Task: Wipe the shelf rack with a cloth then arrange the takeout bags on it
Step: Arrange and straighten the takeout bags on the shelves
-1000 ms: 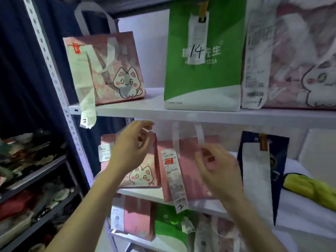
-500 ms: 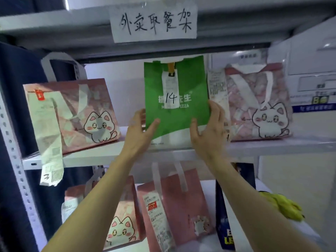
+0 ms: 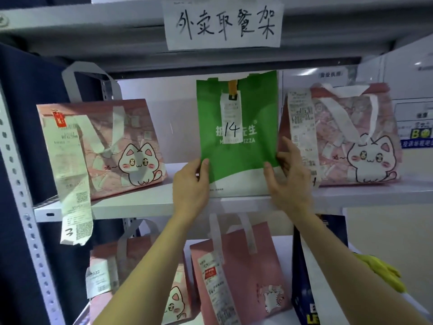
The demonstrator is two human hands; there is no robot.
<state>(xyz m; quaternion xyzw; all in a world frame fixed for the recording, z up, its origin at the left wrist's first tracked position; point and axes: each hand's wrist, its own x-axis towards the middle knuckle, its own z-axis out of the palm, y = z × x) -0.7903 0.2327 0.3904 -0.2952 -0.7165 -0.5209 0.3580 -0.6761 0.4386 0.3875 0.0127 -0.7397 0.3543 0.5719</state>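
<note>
A green takeout bag [image 3: 236, 118] with a receipt marked 14 stands upright in the middle of the upper shelf [image 3: 140, 202]. My left hand [image 3: 191, 184] grips its lower left edge. My right hand [image 3: 289, 179] grips its lower right edge. Pink cat bags stand on either side: one at the left [image 3: 105, 146] with a long receipt hanging over the shelf edge, one at the right [image 3: 346, 137] touching the green bag. On the shelf below stand a pink cat bag [image 3: 140, 277], a plain pink bag [image 3: 239, 273] and a dark blue bag [image 3: 309, 277].
A handwritten paper sign [image 3: 222, 24] is taped to the top shelf's front. A perforated grey upright [image 3: 25, 207] runs down the left side. A yellow cloth [image 3: 384, 273] lies at the right of the lower shelf. A dark curtain hangs at the left.
My view rose from the lower shelf to the upper one. Both hands left the pink bags below and took hold of the green bag's lower edges.
</note>
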